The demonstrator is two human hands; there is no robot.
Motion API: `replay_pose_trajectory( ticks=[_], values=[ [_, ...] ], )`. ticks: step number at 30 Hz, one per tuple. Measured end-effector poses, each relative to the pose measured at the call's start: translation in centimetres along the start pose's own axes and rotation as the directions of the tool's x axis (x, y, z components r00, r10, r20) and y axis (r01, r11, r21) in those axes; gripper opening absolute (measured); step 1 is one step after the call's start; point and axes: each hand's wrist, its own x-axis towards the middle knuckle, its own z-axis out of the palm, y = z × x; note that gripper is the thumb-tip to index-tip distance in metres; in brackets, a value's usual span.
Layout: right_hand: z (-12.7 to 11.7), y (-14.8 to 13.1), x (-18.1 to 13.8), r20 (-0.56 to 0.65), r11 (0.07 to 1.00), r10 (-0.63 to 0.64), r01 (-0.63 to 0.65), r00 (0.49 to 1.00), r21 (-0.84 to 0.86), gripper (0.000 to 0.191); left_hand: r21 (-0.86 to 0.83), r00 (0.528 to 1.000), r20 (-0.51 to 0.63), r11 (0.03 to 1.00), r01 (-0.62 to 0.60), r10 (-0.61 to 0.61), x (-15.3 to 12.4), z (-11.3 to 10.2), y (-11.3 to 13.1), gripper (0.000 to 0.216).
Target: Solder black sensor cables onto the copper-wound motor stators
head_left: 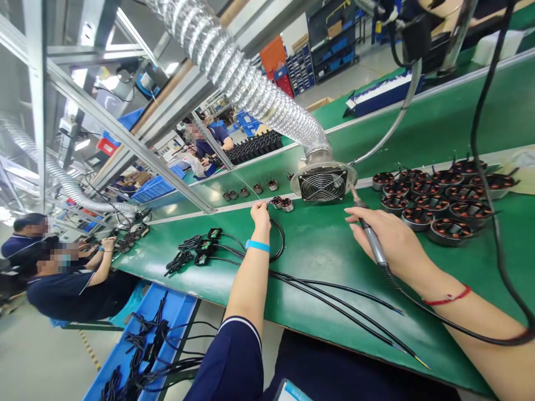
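My left hand [261, 211], with a blue band at the wrist, is closed in a pinch on a thin solder wire [246, 184] and a black cable [279, 236] just beside a small motor stator [286, 204] on the green bench [321, 250]. My right hand [387, 236] grips a soldering iron [368, 228] like a pen, tip pointing up toward the fume fan [323, 184]. A red string circles that wrist. The iron's cord trails back along my forearm.
Several larger copper-wound stators [447, 197] lie at the right. Small circuit boards with black leads [200, 248] lie at the left, long black wires [334, 303] cross the near edge. A foil duct [246, 78] feeds the fan. Other seated people [67, 278] work at left; a blue bin [142, 345] holds cables.
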Motion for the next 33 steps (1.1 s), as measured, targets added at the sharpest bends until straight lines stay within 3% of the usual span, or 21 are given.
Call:
replay_pose_trajectory(
  ticks=[3,6,9,12,16,22,25,27,30,33],
  values=[
    [0.0,0.0,0.2,-0.036,1.000,-0.022,0.022,0.999,-0.011,0.022,-0.066,0.999,-0.002,0.997,-0.036,0.035,-2.8,-1.3,1.5,0.019],
    [0.2,-0.4,0.1,-0.028,0.999,-0.004,0.005,1.000,0.033,0.025,-0.109,0.986,0.158,0.994,-0.032,0.049,-7.7,-2.3,1.9,0.002],
    [0.5,-1.3,-0.1,0.040,0.972,0.087,-0.094,0.995,0.215,0.029,-0.105,0.913,0.408,0.994,0.032,0.014,-13.2,-2.2,1.4,0.012],
    [0.7,-2.2,-0.1,0.068,0.929,0.120,-0.136,0.990,0.343,0.030,-0.163,0.817,0.576,0.981,0.101,0.011,-17.0,-1.4,1.0,0.025],
    [0.9,-2.6,0.0,0.122,0.890,0.146,-0.184,0.982,0.418,0.031,-0.209,0.745,0.667,0.965,0.157,0.022,-18.5,-0.5,1.7,0.037],
    [1.3,-2.0,-0.4,0.120,0.818,0.207,-0.239,0.971,0.523,0.033,-0.087,0.667,0.745,0.994,0.072,0.017,-17.5,-0.2,1.5,0.049],
    [0.7,-2.0,-0.2,0.170,0.867,0.188,-0.245,0.967,0.434,0.031,0.048,0.600,0.800,0.996,-0.078,0.008,-16.4,-0.4,0.9,0.034],
    [0.2,-2.0,0.1,0.186,0.912,0.144,-0.203,0.972,0.357,0.031,0.169,0.538,0.842,0.928,-0.331,0.038,-15.3,-1.0,0.9,0.021],
    [-0.2,-1.9,0.3,0.185,0.947,0.072,-0.126,0.980,0.296,0.039,0.320,0.448,0.894,0.660,-0.680,0.028,-13.3,-2.6,1.2,0.020],
    [0.1,-1.5,-0.6,0.210,0.939,0.097,-0.159,0.973,0.305,0.038,0.412,0.439,0.897,0.459,-0.787,-0.053,-11.0,-4.5,1.4,0.021]
  ],
)
